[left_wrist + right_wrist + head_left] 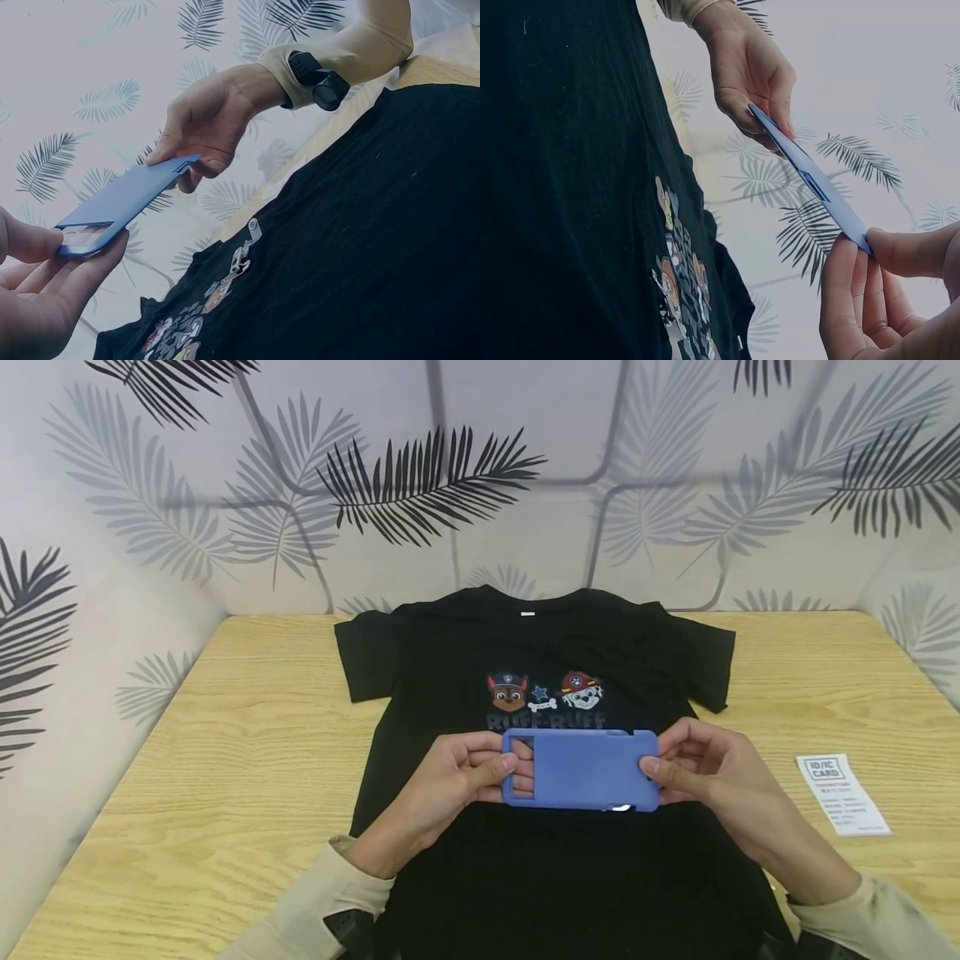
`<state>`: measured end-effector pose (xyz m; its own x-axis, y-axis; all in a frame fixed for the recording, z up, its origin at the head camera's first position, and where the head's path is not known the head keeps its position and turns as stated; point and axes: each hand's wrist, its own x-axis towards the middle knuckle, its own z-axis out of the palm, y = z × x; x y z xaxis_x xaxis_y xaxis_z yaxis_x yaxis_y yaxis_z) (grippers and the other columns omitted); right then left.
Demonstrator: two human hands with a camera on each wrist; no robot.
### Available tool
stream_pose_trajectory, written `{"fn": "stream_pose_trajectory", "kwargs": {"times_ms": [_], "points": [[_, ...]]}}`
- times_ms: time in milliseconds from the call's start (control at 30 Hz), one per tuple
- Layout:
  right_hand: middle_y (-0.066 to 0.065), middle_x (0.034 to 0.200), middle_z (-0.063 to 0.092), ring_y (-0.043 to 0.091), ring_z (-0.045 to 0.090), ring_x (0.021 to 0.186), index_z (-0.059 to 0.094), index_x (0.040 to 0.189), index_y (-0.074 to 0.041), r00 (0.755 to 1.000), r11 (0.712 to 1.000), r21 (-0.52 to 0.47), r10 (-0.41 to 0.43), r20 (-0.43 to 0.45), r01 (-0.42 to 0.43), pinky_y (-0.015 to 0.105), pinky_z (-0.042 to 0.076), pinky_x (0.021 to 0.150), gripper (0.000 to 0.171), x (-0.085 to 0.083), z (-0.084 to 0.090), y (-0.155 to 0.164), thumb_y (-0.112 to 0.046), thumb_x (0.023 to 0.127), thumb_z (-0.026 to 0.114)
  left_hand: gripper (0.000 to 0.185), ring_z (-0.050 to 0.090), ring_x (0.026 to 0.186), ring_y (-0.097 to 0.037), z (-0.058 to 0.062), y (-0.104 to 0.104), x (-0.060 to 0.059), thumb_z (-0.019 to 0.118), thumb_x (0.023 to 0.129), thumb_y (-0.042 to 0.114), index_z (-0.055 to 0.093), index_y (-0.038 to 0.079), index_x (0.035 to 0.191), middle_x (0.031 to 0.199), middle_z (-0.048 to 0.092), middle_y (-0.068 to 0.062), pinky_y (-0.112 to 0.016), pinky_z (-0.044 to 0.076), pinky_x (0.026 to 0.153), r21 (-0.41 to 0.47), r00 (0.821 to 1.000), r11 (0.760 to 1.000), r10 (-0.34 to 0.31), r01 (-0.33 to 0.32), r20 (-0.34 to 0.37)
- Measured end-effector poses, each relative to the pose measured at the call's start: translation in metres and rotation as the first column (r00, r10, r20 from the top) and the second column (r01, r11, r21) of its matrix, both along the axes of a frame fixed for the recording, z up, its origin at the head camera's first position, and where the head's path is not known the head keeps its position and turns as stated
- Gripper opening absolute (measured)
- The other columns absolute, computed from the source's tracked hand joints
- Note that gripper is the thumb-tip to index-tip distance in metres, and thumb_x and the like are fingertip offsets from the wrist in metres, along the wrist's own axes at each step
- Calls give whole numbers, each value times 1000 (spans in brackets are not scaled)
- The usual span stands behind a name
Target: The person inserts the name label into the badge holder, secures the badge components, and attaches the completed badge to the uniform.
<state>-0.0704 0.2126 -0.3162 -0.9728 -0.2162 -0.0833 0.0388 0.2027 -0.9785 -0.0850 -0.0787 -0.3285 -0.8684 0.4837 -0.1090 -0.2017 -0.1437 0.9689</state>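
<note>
**A:** Where's the blue case [581, 770] right now?

**B:** Off the table, lifted above the black T-shirt [525, 860], just on the near side of the cartoon-dog print [545, 692]. My left hand [450, 785] pinches the left end, thumb across the camera cutout, fingers underneath. My right hand [712, 772] pinches the right end the same way. Both hands closed on it; neither hand touches the shirt.

**A:** Anything inside the case?

**B:** Cannot tell. A bright glint shows at the near right corner in the head view. From the wrist views it reads as a thin flat slab, and what's under it is hidden.

**A:** So how do I handle it well?

**B:** My judgement: keep it level, grip on the short ends only, pads on the rim and not over the cutout. It looks soft, so a hard squeeze would likely bow it. Equal pressure on both sides. Keep it over the shirt; a slip then lands on cloth, not on the wooden table [225, 760].

**A:** Other hazards?

**B:** White ID/IC card leaflet [843, 794] lies to the right, well apart. My right sleeve [873, 918] is the nearest thing to it; mind the elbow.
</note>
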Motion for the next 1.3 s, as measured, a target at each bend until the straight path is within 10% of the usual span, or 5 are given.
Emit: {"fn": "stream_pose_trajectory", "kwargs": {"times_ms": [1300], "points": [[1,84,68,14,66,68,61,91,-10,999,999,-45,14,-37,-15,29,58,62,10,-2,-2,2,-1,90,65,24,70,92,-23,1,-2,-1,53,97,1,57,-16,114,104,69,-24,-42,56,84,18,1000,1000,-15,15,-3]]}}
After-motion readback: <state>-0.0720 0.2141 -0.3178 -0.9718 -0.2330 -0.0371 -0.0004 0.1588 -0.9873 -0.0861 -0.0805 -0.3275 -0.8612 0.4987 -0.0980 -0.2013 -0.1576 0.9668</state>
